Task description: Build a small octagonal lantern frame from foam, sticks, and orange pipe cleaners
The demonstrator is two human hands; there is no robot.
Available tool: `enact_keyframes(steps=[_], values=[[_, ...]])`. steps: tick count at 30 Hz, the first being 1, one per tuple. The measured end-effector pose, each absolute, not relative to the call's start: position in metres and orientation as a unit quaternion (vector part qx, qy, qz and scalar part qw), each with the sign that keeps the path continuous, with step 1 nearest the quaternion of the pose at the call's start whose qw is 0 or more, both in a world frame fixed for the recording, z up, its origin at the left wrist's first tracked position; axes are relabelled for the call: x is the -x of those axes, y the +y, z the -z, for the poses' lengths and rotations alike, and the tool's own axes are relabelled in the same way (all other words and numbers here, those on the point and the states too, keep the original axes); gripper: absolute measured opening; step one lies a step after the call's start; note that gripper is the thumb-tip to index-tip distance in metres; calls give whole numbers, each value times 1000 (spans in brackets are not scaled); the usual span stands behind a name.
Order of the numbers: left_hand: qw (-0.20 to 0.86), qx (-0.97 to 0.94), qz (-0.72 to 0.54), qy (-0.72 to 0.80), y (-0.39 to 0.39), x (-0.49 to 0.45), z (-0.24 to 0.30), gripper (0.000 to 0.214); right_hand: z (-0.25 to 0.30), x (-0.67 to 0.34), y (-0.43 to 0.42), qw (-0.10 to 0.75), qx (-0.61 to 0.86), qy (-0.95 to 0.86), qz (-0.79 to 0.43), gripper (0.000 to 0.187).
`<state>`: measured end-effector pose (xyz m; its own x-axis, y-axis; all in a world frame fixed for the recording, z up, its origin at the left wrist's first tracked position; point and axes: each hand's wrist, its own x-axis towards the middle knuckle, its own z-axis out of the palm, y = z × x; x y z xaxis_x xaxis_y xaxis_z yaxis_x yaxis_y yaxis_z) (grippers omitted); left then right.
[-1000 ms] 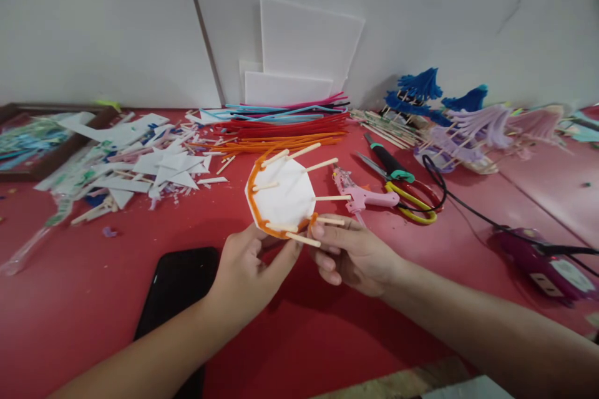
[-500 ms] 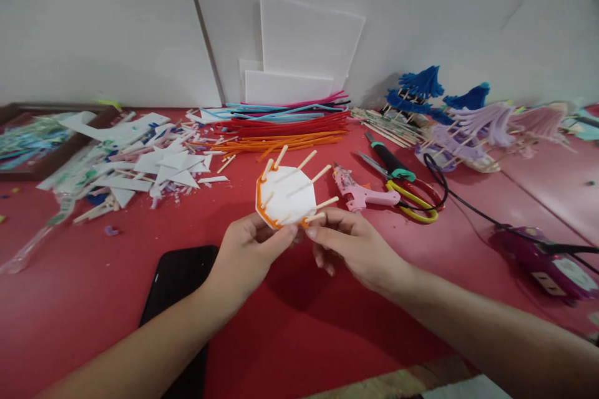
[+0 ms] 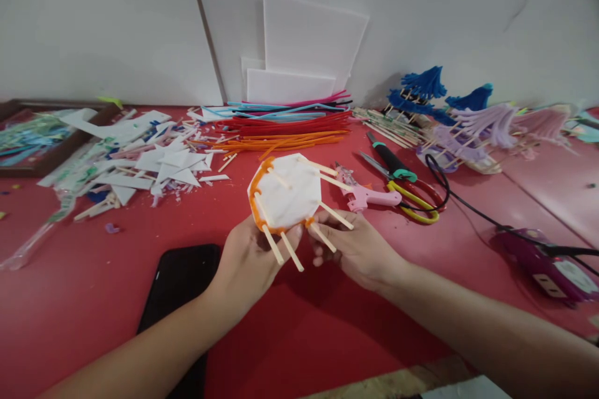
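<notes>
A white octagonal board (image 3: 292,190) with several wooden sticks standing out of its face is held up in front of me. Orange pipe cleaner (image 3: 255,193) runs along its left and lower edge, with a short piece at the lower right. My left hand (image 3: 253,255) grips the lower left edge, thumb in front and the other fingers hidden behind. At the lower right edge my right hand (image 3: 353,240) pinches close to the orange end, partly behind the sticks. The board is tilted so its sticks point toward me and downward.
Right of the board lie a pink glue gun (image 3: 372,196) and scissors (image 3: 416,199). Pipe cleaners (image 3: 290,124) are bundled at the back. White scraps (image 3: 173,165) cover the left, a black phone (image 3: 180,280) lies nearer, and a purple power strip (image 3: 547,268) sits right.
The board has tipped, so its sticks now point down toward me instead of up and away, and its white face shows more fully. Both hands keep nearly the same place.
</notes>
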<state>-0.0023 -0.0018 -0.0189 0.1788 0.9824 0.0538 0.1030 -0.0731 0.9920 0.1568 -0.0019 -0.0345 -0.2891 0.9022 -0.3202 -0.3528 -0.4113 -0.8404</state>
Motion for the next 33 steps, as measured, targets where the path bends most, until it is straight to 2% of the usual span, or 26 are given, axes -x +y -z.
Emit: enact_keyframes(steps=[9, 16, 20, 25, 29, 33], values=[[522, -527, -474, 475, -9, -1, 14, 40, 33, -156, -3, 425, 392, -344, -740, 25], [528, -529, -475, 464, -10, -1, 13, 30, 33, -157, -4, 411, 382, -401, -724, 24], [512, -542, -476, 467, -8, -3, 9, 27, 36, -155, -3, 426, 394, -340, -740, 29], [495, -551, -471, 479, -10, -4, 7, 22, 33, -155, -2, 403, 401, -299, -767, 34], [452, -585, -441, 509, -14, -1, 21, 27, 27, -155, -3, 392, 408, -305, -766, 36], [459, -588, -441, 499, -12, 2, 29, 30, 26, -155, -2, 381, 417, -313, -763, 36]])
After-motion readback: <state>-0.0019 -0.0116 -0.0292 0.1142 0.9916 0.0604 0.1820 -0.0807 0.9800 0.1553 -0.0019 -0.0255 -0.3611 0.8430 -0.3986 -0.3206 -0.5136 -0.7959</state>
